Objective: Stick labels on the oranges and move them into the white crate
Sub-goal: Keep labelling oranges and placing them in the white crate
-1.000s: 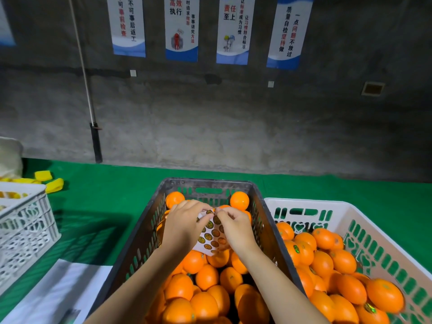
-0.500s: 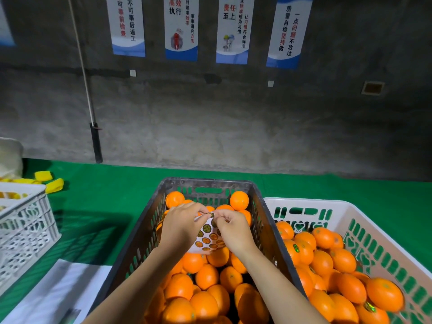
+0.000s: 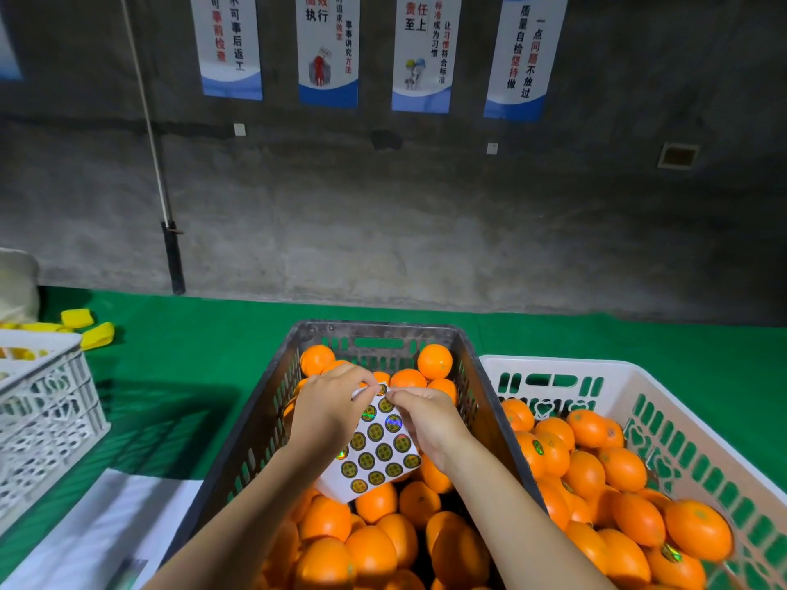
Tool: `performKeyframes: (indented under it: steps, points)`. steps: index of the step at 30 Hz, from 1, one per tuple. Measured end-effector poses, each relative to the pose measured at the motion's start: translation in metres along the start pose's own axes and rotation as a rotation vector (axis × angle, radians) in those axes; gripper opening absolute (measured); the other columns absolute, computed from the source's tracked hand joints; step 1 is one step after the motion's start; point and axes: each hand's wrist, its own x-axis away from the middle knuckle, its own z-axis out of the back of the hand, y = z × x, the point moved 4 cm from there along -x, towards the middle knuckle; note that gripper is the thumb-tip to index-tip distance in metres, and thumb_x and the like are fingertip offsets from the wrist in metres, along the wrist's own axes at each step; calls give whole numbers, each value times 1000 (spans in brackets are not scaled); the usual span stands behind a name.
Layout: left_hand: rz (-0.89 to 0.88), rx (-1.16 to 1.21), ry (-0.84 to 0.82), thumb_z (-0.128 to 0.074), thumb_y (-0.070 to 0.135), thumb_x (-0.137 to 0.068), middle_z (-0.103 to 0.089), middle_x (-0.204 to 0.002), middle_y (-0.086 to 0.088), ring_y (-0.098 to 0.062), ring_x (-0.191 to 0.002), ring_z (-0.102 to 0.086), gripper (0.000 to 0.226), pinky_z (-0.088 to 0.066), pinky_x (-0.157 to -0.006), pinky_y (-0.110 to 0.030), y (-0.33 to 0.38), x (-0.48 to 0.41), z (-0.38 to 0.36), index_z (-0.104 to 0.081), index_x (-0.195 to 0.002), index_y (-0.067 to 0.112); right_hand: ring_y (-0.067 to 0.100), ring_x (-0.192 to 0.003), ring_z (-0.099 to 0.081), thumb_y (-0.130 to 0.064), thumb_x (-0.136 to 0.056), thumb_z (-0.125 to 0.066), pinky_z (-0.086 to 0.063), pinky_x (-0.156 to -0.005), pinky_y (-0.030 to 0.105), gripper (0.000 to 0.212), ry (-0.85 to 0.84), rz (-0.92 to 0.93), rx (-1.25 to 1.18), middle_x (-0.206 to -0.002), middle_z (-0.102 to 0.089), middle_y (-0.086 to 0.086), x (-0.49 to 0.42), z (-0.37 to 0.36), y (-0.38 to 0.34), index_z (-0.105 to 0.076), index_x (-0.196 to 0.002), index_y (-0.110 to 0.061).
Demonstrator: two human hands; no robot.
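Green tabletop [image 3: 191, 376]. White crate [image 3: 575, 366] part-filled with labelled oranges [image 3: 621, 468]; dark crate [image 3: 374, 327] near full. Your left hand [image 3: 330, 413] and right hand [image 3: 430, 419] fingers [image 3: 404, 393] pinch label sheet [image 3: 377, 455].

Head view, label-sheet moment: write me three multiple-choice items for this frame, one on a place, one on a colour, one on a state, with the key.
1. The label sheet is held above:
A) the white crate
B) the dark crate
C) bare floor

2. The mat under the crates is:
A) green
B) blue
C) grey

3. The right hand:
A) holds an orange
B) lies flat on a rim
C) pinches the sheet's top edge

Key:
1. B: the dark crate's oranges lie under the sheet, and the white crate stands off to the right.
2. A: green shows round both crates.
3. C: its fingertips meet at the sheet's top edge, while the left hand holds the sheet.
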Motion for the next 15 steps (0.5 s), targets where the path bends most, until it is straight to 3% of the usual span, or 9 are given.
performKeyframes:
  steps: [8, 15]
  points:
    - [54, 72, 23, -70, 19, -90, -67, -87, 5, -13, -80, -60, 3, -41, -64, -23, 0, -1, 0, -71, -87, 18, 43, -111, -66, -7, -97, -61, -52, -100, 52, 30, -117, -106, -287, -114, -69, 28, 8, -5, -5, -62, -123, 8]
    - [89, 148, 60, -70, 16, -90, -68, -87, 4, -10, -78, -64, 4, -51, -60, -29, 3, -2, 6, -72, -89, 15, 42, -114, -65, -10, -95, -64, -48, -104, 55, 36, -176, -100, -357, -118, -68, 28, 10, -7, -6, -61, -126, 8]
